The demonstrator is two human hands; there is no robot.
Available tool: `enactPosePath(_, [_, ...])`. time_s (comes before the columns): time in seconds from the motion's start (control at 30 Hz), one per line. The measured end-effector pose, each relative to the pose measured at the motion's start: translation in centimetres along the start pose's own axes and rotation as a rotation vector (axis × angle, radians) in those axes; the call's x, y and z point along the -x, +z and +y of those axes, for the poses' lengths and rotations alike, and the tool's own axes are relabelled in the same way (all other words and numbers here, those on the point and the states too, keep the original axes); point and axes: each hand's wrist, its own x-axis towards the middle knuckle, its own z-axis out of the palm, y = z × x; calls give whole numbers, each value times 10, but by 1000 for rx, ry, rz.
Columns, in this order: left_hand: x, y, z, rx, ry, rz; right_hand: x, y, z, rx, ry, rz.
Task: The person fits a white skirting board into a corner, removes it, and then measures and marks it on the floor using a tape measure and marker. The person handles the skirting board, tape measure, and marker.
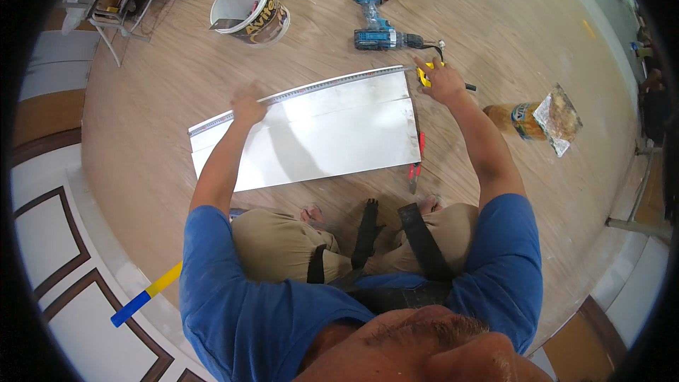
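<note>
A white panel (332, 131) with lengthwise lines lies on the wood-look floor in front of my knees. Along its far edge runs a metal tape blade (304, 90), drawn out from a yellow tape measure (424, 74) just past the panel's right end. My right hand (445, 83) is closed on the tape measure's case, and a short black stick-like end shows beside it. Toward the panel's left, my left hand (249, 106) is at the blade; motion smears its fingers. A red-handled tool (420, 148) lies against the panel's right edge, partly hidden.
Beyond the panel lie a blue cordless drill (378, 39) and a white bucket (283, 28) with a blade-like tool in it. At right are a jar (501, 119) and a foil-like sheet (559, 119). A metal-framed stand (117, 18) stands far left; a yellow-and-blue pole (145, 294) is near left.
</note>
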Motion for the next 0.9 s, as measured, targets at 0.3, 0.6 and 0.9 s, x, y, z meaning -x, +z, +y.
enactPosePath(0.3, [-17, -22, 173, 172, 657, 14, -1, 14, 5, -56, 30, 73])
enactPosePath(0.6, [24, -3, 269, 427, 527, 136, 12, 17, 5, -156, -18, 116])
enactPosePath(0.9, [51, -10, 274, 268, 540, 149, 15, 21, 12, -265, 16, 139])
